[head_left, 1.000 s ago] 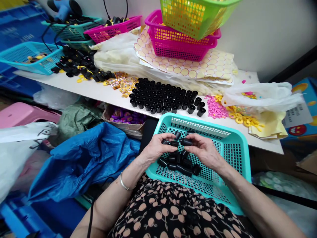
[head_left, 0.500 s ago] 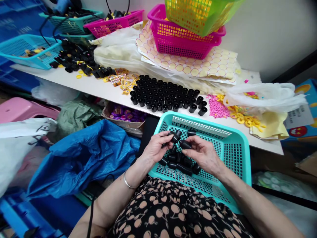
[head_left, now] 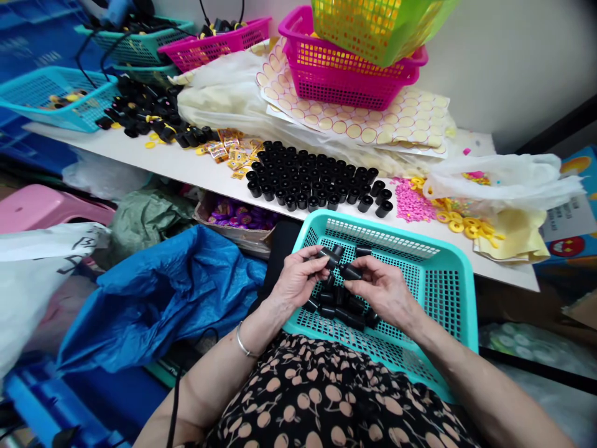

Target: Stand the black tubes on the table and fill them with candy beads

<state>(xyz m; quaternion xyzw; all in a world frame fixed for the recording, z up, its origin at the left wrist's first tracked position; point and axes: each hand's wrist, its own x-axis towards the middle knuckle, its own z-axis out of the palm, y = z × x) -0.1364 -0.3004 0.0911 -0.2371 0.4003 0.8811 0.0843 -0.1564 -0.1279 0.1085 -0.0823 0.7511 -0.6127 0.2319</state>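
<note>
Over the turquoise basket [head_left: 454,274] on my lap, my left hand [head_left: 301,274] pinches a black cylinder [head_left: 330,255] between thumb and fingers. My right hand [head_left: 380,286] grips another black cylinder [head_left: 351,272], its end close to the left one; whether the two touch is unclear. Several loose black cylinders [head_left: 342,314] lie in the basket below both hands. On the white table beyond it, many black cylinders [head_left: 308,177] stand upright in a tight group.
Pink beads [head_left: 413,202] and yellow rings [head_left: 459,224] lie on the table's right part. Behind are a magenta basket [head_left: 345,78] and sticker sheets [head_left: 396,121]. Black pieces [head_left: 149,109] are heaped at left. A blue bag [head_left: 158,298] lies left of my lap.
The view has shifted very slightly. Both hands keep nearly the same pose, each with its black cylinder.
</note>
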